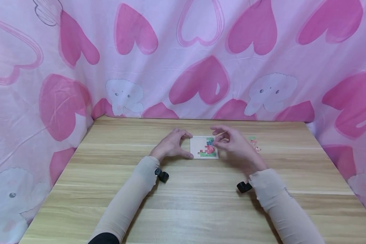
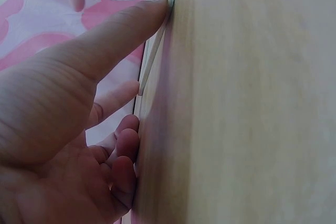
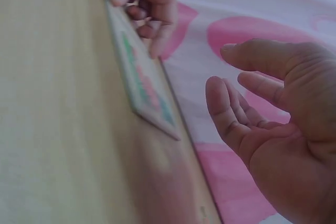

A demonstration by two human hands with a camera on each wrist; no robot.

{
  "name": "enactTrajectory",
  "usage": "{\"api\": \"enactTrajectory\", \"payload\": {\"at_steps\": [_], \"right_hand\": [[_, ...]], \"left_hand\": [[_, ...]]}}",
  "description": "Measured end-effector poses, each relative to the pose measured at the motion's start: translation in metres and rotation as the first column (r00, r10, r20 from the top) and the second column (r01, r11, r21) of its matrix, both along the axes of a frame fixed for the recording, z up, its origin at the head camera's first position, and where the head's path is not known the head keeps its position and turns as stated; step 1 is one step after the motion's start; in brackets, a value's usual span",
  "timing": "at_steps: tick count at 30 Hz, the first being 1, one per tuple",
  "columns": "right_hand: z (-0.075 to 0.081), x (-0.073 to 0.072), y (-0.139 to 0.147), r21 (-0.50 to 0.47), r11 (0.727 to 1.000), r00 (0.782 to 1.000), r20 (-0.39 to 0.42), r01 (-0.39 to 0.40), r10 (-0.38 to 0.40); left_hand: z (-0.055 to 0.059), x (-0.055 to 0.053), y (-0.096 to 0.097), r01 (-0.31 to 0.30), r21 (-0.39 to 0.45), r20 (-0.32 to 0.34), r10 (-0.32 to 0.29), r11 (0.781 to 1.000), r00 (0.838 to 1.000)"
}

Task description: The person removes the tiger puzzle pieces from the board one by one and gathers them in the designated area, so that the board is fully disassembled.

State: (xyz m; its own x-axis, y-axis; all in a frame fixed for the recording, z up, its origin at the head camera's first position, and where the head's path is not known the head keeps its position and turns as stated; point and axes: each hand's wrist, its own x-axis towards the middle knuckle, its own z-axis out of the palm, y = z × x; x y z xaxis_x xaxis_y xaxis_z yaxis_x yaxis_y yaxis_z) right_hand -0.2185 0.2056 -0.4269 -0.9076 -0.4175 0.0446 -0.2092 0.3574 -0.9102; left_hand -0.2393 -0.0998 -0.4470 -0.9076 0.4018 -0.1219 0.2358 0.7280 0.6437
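Note:
A white puzzle board (image 1: 196, 144) lies on the table, with joined pieces (image 1: 209, 150) in red, green and blue along its right part. My left hand (image 1: 172, 145) holds its left side, thumb at the near corner and index finger at the far corner. Seen from the left wrist, the thumb (image 2: 123, 30) presses on the board's thin edge (image 2: 150, 61). My right hand (image 1: 233, 142) hovers by the right edge. In the right wrist view nothing sits between its relaxed fingers (image 3: 223, 106), which are apart from the board (image 3: 118, 35).
Several loose puzzle pieces (image 1: 254, 144) lie on the wooden table (image 1: 183, 203) to the right of the board, just beyond the right hand. A pink heart-patterned cloth (image 1: 158, 67) hangs behind the table and along its sides.

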Motion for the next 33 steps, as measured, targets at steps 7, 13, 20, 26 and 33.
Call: {"api": "enactTrajectory", "payload": {"at_steps": [7,13,20,26,33], "right_hand": [[-0.017,-0.001,-0.007,0.033,0.996,0.997,-0.016,-0.077,0.078],[-0.025,-0.002,-0.012,0.034,0.995,0.995,-0.010,-0.094,0.094],[-0.031,-0.003,-0.014,0.070,0.993,0.996,0.005,-0.093,0.093],[-0.035,-0.003,-0.014,0.122,0.987,0.995,0.007,-0.104,0.104],[-0.035,0.000,-0.017,0.195,0.974,0.991,-0.046,-0.115,0.126]], "left_hand": [[-0.001,0.001,0.000,0.000,-0.006,-0.004,0.000,1.000,1.000],[0.000,0.002,-0.001,0.005,0.001,-0.009,-0.005,1.000,1.000],[0.001,0.003,-0.002,0.011,0.011,-0.012,-0.011,1.000,1.000],[0.001,0.002,-0.001,0.007,0.007,-0.017,-0.007,1.000,1.000],[0.001,0.001,-0.001,0.015,0.013,-0.020,-0.015,1.000,1.000]]}}
